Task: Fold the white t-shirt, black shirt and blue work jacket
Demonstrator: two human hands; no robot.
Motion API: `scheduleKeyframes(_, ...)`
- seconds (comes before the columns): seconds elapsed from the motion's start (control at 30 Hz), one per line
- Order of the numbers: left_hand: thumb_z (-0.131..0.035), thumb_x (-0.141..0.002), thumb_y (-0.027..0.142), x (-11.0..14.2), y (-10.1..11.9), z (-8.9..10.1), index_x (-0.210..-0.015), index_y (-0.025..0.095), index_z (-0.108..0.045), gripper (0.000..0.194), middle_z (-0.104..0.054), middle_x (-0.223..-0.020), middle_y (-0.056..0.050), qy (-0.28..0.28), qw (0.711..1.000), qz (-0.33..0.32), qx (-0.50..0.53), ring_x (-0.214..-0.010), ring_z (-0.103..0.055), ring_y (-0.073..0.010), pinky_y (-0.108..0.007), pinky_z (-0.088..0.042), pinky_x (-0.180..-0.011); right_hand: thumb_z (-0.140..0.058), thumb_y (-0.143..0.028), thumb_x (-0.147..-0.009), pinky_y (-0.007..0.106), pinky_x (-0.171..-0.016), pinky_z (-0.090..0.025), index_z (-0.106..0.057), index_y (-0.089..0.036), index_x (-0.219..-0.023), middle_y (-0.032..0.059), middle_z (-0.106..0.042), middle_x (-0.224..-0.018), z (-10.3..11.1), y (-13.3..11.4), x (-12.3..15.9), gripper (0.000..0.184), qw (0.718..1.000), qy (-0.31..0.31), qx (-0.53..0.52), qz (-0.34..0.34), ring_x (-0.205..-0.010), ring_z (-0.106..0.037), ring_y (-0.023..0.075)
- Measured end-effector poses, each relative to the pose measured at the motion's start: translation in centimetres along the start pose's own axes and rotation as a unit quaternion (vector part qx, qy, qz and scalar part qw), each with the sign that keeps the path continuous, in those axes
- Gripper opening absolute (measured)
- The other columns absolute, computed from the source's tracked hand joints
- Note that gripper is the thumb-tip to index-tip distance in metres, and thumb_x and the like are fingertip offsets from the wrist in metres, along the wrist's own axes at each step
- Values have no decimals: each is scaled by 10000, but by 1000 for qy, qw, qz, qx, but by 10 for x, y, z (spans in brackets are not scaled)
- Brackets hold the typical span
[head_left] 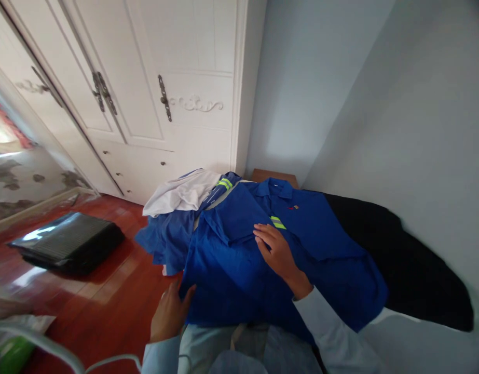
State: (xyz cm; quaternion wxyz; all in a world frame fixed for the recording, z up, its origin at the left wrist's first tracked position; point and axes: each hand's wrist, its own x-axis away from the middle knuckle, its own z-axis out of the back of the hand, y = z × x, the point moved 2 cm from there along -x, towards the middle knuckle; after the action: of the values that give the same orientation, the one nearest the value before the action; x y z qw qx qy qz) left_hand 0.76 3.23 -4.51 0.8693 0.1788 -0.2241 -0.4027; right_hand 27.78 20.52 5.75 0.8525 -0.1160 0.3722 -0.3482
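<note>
A blue work jacket [239, 270] with a collar and a yellow-green reflective strip lies spread before me, one sleeve folded across its front. My right hand [276, 252] is over the middle of the jacket, close to the strip, with its fingers stretched out. At the jacket's near left edge is my left hand [171, 311], thumb apart from the fingers; I cannot tell whether it touches the cloth. Beneath the jacket, a black cloth [398, 254] covers the narrow right end of the surface.
More blue clothing [165, 236] and a white garment [185, 192] are heaped at the far left. A white wardrobe [200, 41] stands behind, a grey wall [426, 130] to the right. On the red floor [107, 322] lies a black plastic-wrapped package [73, 241].
</note>
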Motion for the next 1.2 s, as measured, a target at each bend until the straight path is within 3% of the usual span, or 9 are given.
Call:
scheduleKeyframes(0.1,-312,-886,625,4,17,7,-1366,92,-492,739,-646,-1238,-240,127,991,-32,1,-1170,-625,-392,-519,-497,-994,-466,-248,-1002,400,-1037,-534,-736,-218,-1126,94,-731,-1169,26,-16,33,298,994,104,-35,-22,-1154,-654,215)
scheduleKeyframes(0.27,-394,-916,618,21,69,11,-1269,134,-573,626,-617,-1304,-204,256,942,-190,101,-1245,-582,-349,-515,-476,-1079,-549,-166,-957,360,-925,-595,-725,-255,-1110,62,-745,-1101,58,-11,100,249,992,120,-10,-19,-1075,-687,199)
scheduleKeyframes(0.37,-491,-937,560,26,115,5,-1257,177,-588,508,-627,-1308,-150,267,902,-303,154,-1243,-593,-306,-495,-503,-1063,-580,-167,-946,338,-920,-596,-720,-256,-1120,55,-738,-1116,82,15,127,241,988,146,49,-25,-1063,-692,188)
scheduleKeyframes(0.47,-499,-968,477,15,165,-2,-1295,169,-581,457,-599,-1382,-153,235,879,-397,117,-1336,-536,-289,-476,-495,-1084,-579,-247,-962,385,-958,-583,-705,-242,-1160,79,-719,-1176,109,44,134,234,980,161,106,-59,-1100,-682,214)
scheduleKeyframes(0.63,-500,-968,465,-21,228,-10,-1352,144,-580,507,-515,-1500,-153,128,890,-435,-56,-1488,-340,-315,-542,-347,-1201,-510,-418,-994,529,-1109,-470,-612,-205,-1349,125,-616,-1393,123,73,102,427,983,51,152,-89,-1322,-554,278)
scheduleKeyframes(0.77,-428,-986,521,-30,250,-14,-1456,116,-493,624,-417,-1560,-177,45,915,-361,-176,-1498,-307,-339,-589,-290,-1209,-495,-504,-985,562,-1215,-307,-496,-134,-1474,162,-453,-1540,99,81,61,613,971,-130,161,-121,-1454,-394,304)
scheduleKeyframes(0.87,-398,-987,542,-30,259,-19,-1502,113,-435,672,-370,-1581,-198,29,916,-331,-224,-1493,-306,-374,-639,-284,-1187,-489,-545,-976,555,-1236,-245,-439,-78,-1506,199,-355,-1583,75,86,34,708,949,-225,169,-145,-1495,-301,328)
scheduleKeyframes(1.0,-357,-977,596,-38,271,-25,-1532,138,-389,720,-331,-1604,-190,25,921,-318,-222,-1507,-270,-380,-689,-240,-1178,-436,-483,-1004,539,-1240,-229,-417,-60,-1516,206,-329,-1592,56,93,8,665,937,-263,179,-146,-1504,-277,324)
scheduleKeyframes(1.2,-297,-983,610,-57,278,-34,-1531,150,-394,722,-340,-1605,-178,62,925,-319,-198,-1516,-253,-363,-685,-191,-1192,-410,-382,-1017,513,-1224,-286,-438,-45,-1499,201,-366,-1577,50,106,-9,589,936,-257,202,-130,-1485,-326,313)
